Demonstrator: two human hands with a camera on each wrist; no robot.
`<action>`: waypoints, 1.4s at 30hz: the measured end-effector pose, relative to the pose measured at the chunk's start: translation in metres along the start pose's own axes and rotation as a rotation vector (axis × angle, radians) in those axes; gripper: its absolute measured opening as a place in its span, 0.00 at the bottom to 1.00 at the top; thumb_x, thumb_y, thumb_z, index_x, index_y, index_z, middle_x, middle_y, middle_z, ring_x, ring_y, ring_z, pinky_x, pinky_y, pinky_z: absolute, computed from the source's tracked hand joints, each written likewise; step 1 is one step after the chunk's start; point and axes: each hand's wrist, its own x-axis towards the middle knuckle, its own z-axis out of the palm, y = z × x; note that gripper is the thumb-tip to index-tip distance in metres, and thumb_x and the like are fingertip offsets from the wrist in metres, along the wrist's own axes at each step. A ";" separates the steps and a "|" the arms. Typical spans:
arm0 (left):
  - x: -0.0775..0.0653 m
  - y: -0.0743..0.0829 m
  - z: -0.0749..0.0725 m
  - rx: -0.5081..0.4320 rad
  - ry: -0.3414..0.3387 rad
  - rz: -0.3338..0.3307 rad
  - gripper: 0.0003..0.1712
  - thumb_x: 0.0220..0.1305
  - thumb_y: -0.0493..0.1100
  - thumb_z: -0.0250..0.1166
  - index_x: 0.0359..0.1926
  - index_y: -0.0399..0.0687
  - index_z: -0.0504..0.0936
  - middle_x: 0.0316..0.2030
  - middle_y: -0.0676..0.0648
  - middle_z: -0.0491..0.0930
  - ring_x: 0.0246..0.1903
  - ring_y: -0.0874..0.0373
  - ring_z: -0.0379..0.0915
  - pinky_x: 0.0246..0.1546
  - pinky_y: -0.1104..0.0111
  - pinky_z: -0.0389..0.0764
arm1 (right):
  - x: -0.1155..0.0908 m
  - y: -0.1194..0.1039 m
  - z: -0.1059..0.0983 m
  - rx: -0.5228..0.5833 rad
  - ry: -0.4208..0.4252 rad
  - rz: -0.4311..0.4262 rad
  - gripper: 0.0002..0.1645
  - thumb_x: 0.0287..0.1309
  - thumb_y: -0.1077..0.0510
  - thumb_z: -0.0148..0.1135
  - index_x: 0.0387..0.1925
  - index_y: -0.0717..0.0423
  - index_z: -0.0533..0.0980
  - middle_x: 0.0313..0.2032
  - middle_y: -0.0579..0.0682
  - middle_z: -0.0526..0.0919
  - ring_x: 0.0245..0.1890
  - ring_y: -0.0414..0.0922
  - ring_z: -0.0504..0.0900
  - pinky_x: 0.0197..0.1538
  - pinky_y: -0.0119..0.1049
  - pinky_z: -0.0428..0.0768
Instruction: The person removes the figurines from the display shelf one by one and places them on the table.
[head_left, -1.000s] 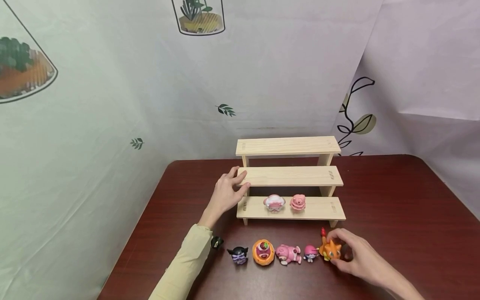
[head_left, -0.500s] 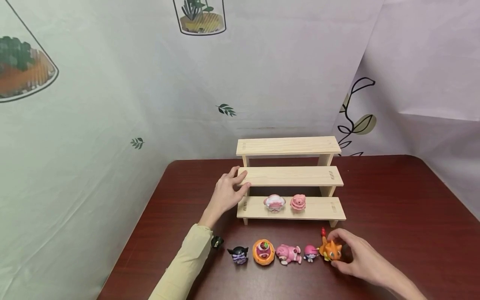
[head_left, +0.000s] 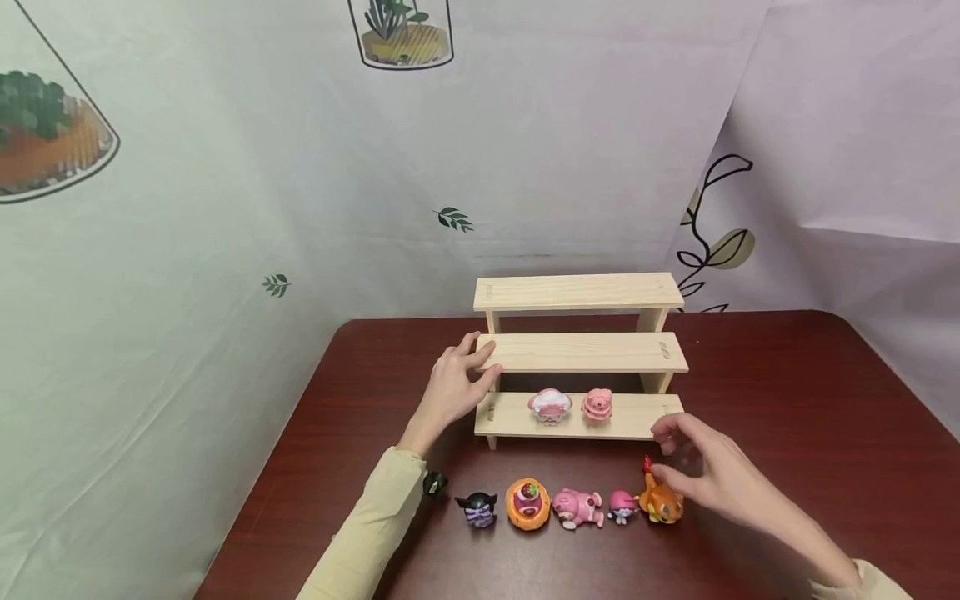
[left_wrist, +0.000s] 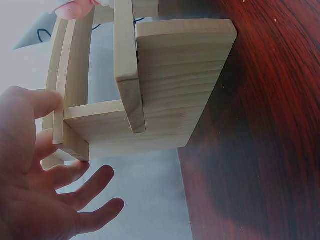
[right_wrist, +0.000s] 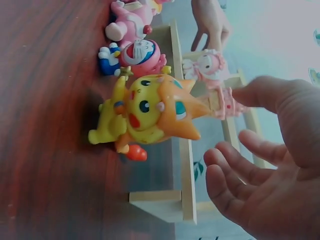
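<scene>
My left hand (head_left: 450,383) pinches the left end of the middle board of a three-step wooden display stand (head_left: 585,353). In the left wrist view its thumb and some fingers sit on either side of that board, while two fingers stick out free. My right hand (head_left: 712,471) hovers beside and above a yellow figurine in an orange hood (head_left: 663,507), fingers loosely bent and holding nothing. The right wrist view shows a gap between this upright figurine (right_wrist: 155,107) and the palm. On the lowest step stand a pink-and-white figurine (head_left: 551,407) and a pink figurine (head_left: 597,405).
In front of the stand, a row holds a pink-hooded blue figurine (head_left: 622,507), a pink figurine lying down (head_left: 577,508), a round orange piece with a strawberry top (head_left: 527,504) and a black-and-purple figurine (head_left: 478,510). A small black object (head_left: 434,483) lies by the left sleeve.
My right hand has let go of the orange-hooded figurine and risen away toward the stand's right end. The figurine stays in place. My left hand has not moved.
</scene>
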 end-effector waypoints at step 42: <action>0.000 0.000 0.001 0.016 0.012 0.003 0.26 0.66 0.49 0.66 0.60 0.39 0.82 0.62 0.34 0.73 0.53 0.32 0.74 0.50 0.42 0.74 | 0.061 0.009 0.028 0.164 -0.094 0.115 0.24 0.51 0.68 0.74 0.49 0.59 0.75 0.43 0.51 0.82 0.37 0.46 0.85 0.33 0.35 0.82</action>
